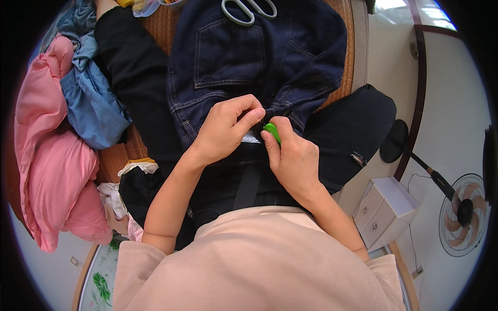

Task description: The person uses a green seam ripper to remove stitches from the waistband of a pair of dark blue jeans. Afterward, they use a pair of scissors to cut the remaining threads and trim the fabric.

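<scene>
Dark blue denim jeans [229,54] with pale stitching lie across my lap, their waist end toward me. Over that end, my left hand [229,124] pinches thumb and forefinger together on something thin, too small to make out. Just to its right, my right hand [293,155] grips a small green plastic tool [272,132] between thumb and forefinger. The tool's tip points at the left fingertips, and a fine line shows between them. Beneath the hands is a small patch of whitish material [251,138], partly hidden by them.
Scissors with pale grey handles [238,13] lie on the jeans' far part. Clear plastic containers [146,7] stand at the top. Pink cloth [58,175] and blue cloth [91,101] are heaped on my left. A standing fan [465,212] and white drawer cabinet [385,212] are on the right.
</scene>
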Demonstrator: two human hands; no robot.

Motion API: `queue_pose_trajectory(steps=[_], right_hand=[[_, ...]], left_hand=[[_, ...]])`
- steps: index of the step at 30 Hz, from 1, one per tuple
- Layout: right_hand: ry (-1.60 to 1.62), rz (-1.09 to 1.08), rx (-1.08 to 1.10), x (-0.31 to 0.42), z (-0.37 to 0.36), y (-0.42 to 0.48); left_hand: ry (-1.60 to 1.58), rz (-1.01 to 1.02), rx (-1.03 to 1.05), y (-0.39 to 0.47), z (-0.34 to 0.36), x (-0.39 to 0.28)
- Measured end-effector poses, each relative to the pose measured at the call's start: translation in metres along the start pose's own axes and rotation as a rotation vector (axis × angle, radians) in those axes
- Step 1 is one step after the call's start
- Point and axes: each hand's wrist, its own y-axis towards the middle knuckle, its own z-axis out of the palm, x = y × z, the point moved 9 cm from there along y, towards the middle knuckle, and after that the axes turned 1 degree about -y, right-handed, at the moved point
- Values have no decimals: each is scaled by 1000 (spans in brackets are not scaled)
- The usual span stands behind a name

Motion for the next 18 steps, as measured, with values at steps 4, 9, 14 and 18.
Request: queue_pose_trajectory(steps=[4, 9, 14, 18], right_hand=[[48, 6, -61, -1, 1, -3], [33, 4, -77, 2, -2, -3], [-25, -11, -61, 6, 2, 0], [-62, -29, -55, 9, 6, 2]], left_hand=[[38, -18, -44, -4, -7, 6], [51, -15, -86, -5, -10, 5], [189, 34, -186, -8, -15, 0], [275, 92, -241, -11, -18, -4]])
